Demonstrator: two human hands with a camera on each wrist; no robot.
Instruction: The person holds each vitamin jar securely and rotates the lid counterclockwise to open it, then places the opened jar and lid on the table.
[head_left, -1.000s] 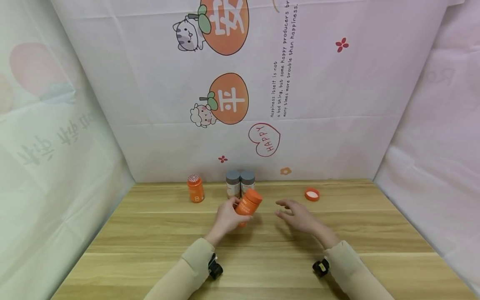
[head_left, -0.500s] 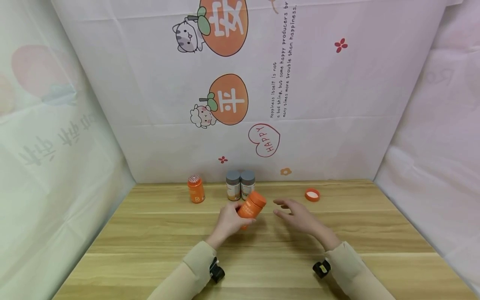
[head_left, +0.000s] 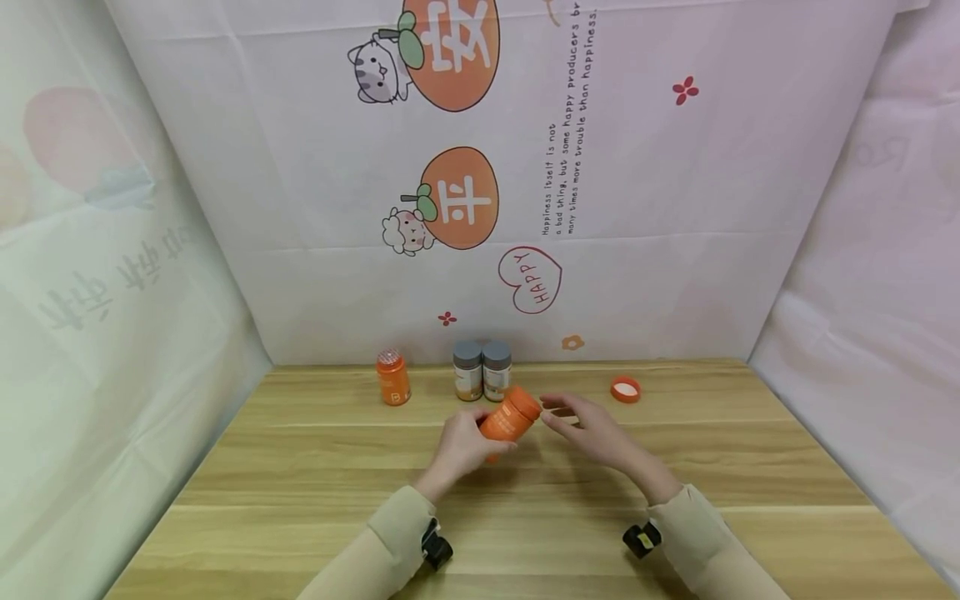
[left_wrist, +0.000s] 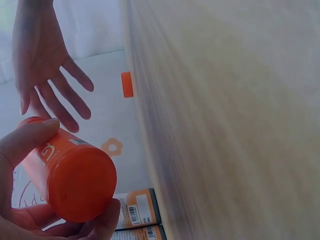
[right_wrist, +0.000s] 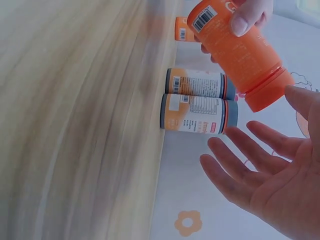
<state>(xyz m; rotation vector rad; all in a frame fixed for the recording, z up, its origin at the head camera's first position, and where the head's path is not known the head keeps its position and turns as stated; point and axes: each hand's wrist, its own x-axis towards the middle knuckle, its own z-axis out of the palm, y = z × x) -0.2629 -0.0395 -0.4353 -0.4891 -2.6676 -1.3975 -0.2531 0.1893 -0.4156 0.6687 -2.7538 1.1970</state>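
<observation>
Over the bench (head_left: 315,475), toward the middle of its back edge: the held bottle (head_left: 506,422), orange, was tilted, with its lid end up and leaning toward the bench's right edge; the left wrist view took in its round base.
Left hand (head_left: 459,443): it was curled round the body of the held bottle, with the thumb on the near side.
Right hand (head_left: 592,429): it was wide, fingers apart and gently bent, palm turned toward the held bottle. Its fingertips were just beside the lid; whether any touched could not be told.
Lid (head_left: 525,403): it was orange and sat on the upper end of the held bottle.
Grey-capped bottles (head_left: 467,375): two stood upright side by side close to the back edge, beyond the held bottle, with pale and orange labels.
Second orange bottle (head_left: 393,383): it stood upright near the back edge, between the grey-capped bottles and the back left corner; its top was pale and speckled.
Cap (head_left: 625,389): orange with a pale inside, it lay near the back edge, toward the back right corner.
Cloth (head_left: 645,208): white and printed, it hung behind the bench.
Sleeves (head_left: 397,517): pale, they covered both forearms, with a black device (head_left: 436,546) at each wrist.
</observation>
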